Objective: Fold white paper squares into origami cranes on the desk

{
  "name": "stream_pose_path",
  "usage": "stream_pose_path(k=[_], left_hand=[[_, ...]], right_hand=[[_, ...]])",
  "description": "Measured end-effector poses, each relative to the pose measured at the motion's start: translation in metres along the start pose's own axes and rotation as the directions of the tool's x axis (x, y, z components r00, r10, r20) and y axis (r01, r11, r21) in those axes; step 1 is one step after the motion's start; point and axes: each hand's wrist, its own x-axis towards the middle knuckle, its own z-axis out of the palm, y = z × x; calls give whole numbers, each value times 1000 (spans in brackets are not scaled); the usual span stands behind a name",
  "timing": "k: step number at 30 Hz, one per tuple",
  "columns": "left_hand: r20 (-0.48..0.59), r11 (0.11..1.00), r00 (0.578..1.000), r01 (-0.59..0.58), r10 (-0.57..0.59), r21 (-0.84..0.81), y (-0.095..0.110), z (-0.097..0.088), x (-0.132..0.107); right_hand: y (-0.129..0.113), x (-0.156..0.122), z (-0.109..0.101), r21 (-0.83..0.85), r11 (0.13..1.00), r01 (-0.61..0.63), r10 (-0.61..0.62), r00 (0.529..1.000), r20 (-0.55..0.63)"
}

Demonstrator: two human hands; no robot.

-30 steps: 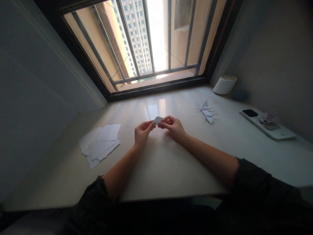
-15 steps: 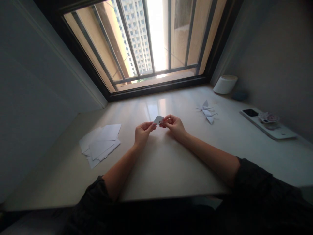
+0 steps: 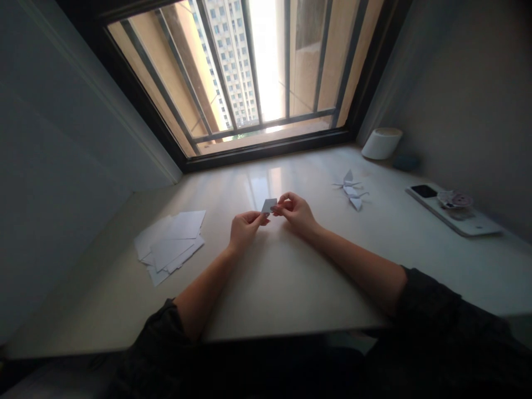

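A white counter (image 3: 286,288) is bounded on its far side by a barred window (image 3: 252,72); loose sheets (image 3: 172,246) are spread at left, a phone (image 3: 482,224) laid at right. In the middle, left hand (image 3: 244,228) and right hand (image 3: 296,213) are held with thumb and fingertips pressed together; origami (image 3: 352,191) is placed farther right, and a paper (image 3: 269,203) is pinched between both hands, by its near-left corner and right edge respectively.

Daylight is admitted by a barred window (image 3: 274,150).
A high-rise (image 3: 233,61) is framed beyond; at right, a smartphone (image 3: 474,224) is topped by a rounded object (image 3: 456,199), and a white cylinder (image 3: 380,146) is set farther back.
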Motion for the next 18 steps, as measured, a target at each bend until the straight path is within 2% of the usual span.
stream_pose_path(k=[4,10,15,18], left_hand=[[-18,998,1000,19,-20,-59,3,1,-1],[-64,995,998,-29,22,-100,7,3,-4],[-42,994,998,-42,37,-105,10,3,-6],[-35,994,999,-41,37,-105,10,3,-6]], right_hand=[[-3,-2,3,77,997,-10,10,1000,0],[-6,-5,7,223,973,-58,43,997,71],[-5,-5,5,252,958,-135,128,991,45],[-5,-4,5,276,951,-141,132,990,51]])
